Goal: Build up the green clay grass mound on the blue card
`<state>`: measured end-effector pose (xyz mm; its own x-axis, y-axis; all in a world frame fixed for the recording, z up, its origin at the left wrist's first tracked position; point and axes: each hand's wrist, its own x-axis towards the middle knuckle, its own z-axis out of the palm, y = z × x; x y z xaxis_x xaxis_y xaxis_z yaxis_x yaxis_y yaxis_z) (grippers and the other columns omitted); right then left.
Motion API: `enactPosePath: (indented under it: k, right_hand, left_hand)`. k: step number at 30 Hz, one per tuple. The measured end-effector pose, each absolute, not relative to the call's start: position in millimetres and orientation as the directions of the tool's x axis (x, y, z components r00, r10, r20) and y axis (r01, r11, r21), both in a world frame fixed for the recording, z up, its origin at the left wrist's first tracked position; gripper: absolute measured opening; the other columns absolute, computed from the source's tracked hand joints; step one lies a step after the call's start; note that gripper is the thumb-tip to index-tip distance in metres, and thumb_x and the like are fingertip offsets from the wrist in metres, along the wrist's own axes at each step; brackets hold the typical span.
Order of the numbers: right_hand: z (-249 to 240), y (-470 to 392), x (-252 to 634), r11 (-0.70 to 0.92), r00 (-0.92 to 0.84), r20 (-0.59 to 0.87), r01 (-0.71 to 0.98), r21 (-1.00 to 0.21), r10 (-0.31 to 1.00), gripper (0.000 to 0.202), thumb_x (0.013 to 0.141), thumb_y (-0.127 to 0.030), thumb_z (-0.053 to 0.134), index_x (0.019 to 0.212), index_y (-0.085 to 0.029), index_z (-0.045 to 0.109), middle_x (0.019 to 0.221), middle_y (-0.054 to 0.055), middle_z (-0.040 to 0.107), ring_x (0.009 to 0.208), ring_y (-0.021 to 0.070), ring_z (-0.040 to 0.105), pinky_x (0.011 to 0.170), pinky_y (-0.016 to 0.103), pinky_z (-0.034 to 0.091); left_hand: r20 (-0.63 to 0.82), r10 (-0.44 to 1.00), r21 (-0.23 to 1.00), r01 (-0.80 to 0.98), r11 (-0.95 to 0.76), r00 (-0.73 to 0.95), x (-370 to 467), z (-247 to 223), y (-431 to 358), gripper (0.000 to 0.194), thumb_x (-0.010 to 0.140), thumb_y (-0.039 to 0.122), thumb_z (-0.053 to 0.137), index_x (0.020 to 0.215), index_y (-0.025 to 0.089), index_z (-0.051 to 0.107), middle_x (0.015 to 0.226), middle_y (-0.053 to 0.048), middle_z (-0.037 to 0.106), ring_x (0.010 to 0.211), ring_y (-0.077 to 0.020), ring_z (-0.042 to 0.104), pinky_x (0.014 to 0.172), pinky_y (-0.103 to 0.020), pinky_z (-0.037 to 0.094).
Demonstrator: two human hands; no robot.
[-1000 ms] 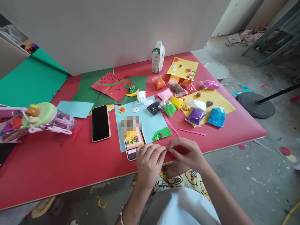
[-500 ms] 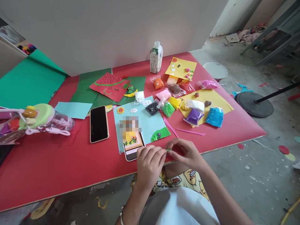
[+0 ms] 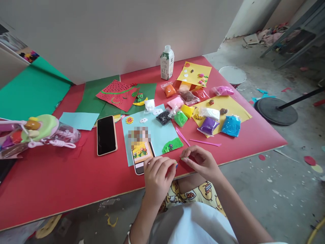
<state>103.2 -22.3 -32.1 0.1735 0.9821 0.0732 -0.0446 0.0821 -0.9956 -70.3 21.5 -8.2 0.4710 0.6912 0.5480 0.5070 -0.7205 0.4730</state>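
My left hand (image 3: 159, 173) is closed in a pinch at the table's front edge, with a speck of green and blue clay at its fingertips. Just to its right, my right hand (image 3: 201, 162) pinches a tiny bit of green clay (image 3: 182, 158). A narrow gap separates the two hands. Beside my left hand lies a lit phone (image 3: 139, 167) showing a flower picture, partly covered by it. Under the phone is a light blue sheet (image 3: 158, 130) bearing a sun, clouds and a green clay patch (image 3: 172, 145) with a small purple flower.
Pink modelling tools (image 3: 205, 142) lie beyond my right hand. Several clay packets, among them a purple one (image 3: 208, 126) and a blue one (image 3: 231, 126), spread across the right. A dark phone (image 3: 106, 135), a clear jar (image 3: 67, 131) and a white bottle (image 3: 167, 64) stand or lie around.
My hands were together over a piece of green clay; now they have drawn apart, each pinching a small bit. The view has shifted slightly.
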Motion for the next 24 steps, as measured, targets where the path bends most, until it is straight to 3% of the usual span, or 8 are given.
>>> enactPosePath:
  k: [11, 17, 24]
  right_hand:
    - [-34.2, -23.1, 104.2, 0.106, 0.187, 0.100, -0.019, -0.994, 0.977, 0.014, 0.086, -0.033, 0.067, 0.084, -0.021, 0.060, 0.083, 0.005, 0.068, 0.080, 0.0173, 0.066, 0.074, 0.031, 0.056]
    - [-33.2, -23.4, 105.0, 0.128, 0.156, 0.121, -0.036, -0.991, 0.980, 0.009, 0.086, -0.029, 0.066, 0.085, -0.021, 0.061, 0.082, 0.004, 0.067, 0.078, 0.0164, 0.065, 0.073, 0.030, 0.056]
    - [-31.2, -25.0, 107.6, 0.171, 0.122, 0.192, 0.163, -0.972, 0.974, 0.011, 0.088, -0.029, 0.063, 0.093, -0.022, 0.070, 0.085, 0.007, 0.072, 0.079, 0.0187, 0.068, 0.072, 0.032, 0.058]
  left_hand:
    - [0.529, 0.711, 0.531, 0.472, -0.703, 0.464, -61.0, -4.9, 20.6, 0.008, 0.088, 0.016, 0.058, 0.084, 0.022, 0.061, 0.079, 0.002, 0.070, 0.078, -0.0135, 0.065, 0.078, -0.031, 0.042]
    - [0.576, 0.683, 0.518, 0.445, -0.730, 0.449, -59.6, -5.6, 23.1, 0.015, 0.085, 0.011, 0.062, 0.093, 0.023, 0.065, 0.085, 0.002, 0.075, 0.078, -0.0135, 0.067, 0.078, -0.032, 0.044]
    - [0.546, 0.746, 0.607, 0.433, -0.666, 0.382, -56.7, -6.5, 23.6, 0.011, 0.087, 0.015, 0.061, 0.089, 0.023, 0.067, 0.082, 0.000, 0.074, 0.078, -0.0144, 0.067, 0.074, -0.032, 0.050]
